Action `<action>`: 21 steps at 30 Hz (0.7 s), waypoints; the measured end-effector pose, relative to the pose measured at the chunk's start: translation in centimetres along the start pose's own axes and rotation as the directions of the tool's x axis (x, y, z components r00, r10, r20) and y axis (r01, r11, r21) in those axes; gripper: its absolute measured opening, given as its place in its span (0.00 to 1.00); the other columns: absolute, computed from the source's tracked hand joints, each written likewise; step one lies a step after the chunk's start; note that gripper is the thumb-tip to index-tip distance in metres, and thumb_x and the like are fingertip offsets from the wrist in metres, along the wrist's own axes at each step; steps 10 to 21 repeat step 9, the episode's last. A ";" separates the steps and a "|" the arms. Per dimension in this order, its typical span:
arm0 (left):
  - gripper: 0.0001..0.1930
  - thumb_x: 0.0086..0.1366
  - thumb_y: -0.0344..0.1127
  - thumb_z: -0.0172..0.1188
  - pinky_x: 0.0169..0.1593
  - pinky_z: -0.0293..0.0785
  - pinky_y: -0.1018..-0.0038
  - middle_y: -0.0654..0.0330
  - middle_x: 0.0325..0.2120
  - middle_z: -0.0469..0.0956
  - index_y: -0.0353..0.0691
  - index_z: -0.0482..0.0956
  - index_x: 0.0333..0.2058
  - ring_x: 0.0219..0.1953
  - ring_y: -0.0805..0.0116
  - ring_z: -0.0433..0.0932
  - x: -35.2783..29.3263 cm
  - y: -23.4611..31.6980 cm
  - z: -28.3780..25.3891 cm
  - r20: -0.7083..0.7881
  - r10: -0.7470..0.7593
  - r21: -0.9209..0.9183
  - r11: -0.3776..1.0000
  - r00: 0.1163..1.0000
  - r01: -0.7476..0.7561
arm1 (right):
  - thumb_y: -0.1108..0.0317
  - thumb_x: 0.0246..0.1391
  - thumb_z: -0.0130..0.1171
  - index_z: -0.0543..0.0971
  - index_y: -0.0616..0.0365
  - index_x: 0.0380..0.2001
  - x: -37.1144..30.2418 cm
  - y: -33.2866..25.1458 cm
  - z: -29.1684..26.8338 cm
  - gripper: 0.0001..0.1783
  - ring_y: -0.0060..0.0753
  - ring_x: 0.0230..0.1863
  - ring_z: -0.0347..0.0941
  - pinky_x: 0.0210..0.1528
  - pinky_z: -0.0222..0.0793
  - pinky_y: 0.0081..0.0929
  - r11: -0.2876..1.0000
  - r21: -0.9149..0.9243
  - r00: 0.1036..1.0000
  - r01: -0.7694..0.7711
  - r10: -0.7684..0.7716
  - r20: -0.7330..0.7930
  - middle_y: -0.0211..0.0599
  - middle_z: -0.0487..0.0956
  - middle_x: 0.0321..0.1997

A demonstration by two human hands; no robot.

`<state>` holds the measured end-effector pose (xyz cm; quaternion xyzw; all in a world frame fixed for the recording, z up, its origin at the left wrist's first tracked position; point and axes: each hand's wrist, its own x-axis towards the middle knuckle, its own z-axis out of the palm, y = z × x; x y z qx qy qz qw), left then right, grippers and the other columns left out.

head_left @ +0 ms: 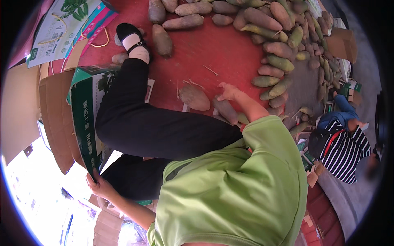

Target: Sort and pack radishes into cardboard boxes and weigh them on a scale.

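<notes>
My left hand [99,187] grips the lower edge of a green and white cardboard box [84,119]. The box leans beside my bent leg, with its brown flaps folded outward. My right hand [230,92] reaches over the red surface [197,53], its visible fingers stretched out and apart. It is just at the end of a long, brownish radish [225,110]; whether it touches it I cannot tell. Left of that hand lies a rounder, soil-stained radish [194,98], apart from it.
A long heap of green and reddish radishes [279,61] curves along the far and right sides. Printed carrier bags with cord handles [61,33] stand at far left. A person in a striped top [347,151] is at the right, near a brown carton [342,44].
</notes>
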<state>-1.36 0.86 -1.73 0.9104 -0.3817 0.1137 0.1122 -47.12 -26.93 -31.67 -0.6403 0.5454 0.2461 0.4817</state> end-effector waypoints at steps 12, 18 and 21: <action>0.08 0.63 0.32 0.59 0.34 0.75 0.68 0.55 0.31 0.80 0.36 0.79 0.39 0.31 0.60 0.79 -0.2 -0.9 0.1 0.013 0.021 0.026 0.999 1.000 -0.021 | 0.58 0.28 0.77 0.52 0.47 0.65 -2.1 1.9 5.8 0.61 0.54 0.62 0.61 0.63 0.60 0.39 0.972 0.147 0.983 -0.182 0.178 0.038 0.56 0.62 0.61; 0.08 0.63 0.32 0.59 0.34 0.75 0.68 0.55 0.31 0.80 0.36 0.79 0.39 0.31 0.60 0.79 -0.2 -0.9 0.1 0.013 0.021 0.026 0.999 1.000 -0.021 | 0.58 0.28 0.77 0.52 0.47 0.65 -2.1 1.9 5.8 0.61 0.54 0.62 0.61 0.63 0.60 0.39 0.972 0.147 0.983 -0.182 0.178 0.038 0.56 0.62 0.61; 0.08 0.63 0.32 0.59 0.34 0.75 0.68 0.55 0.31 0.80 0.36 0.79 0.39 0.31 0.60 0.79 -0.2 -0.9 0.1 0.013 0.021 0.026 0.999 1.000 -0.021 | 0.58 0.28 0.77 0.52 0.47 0.65 -2.1 1.9 5.8 0.61 0.54 0.62 0.61 0.63 0.60 0.39 0.972 0.147 0.983 -0.182 0.178 0.038 0.56 0.62 0.61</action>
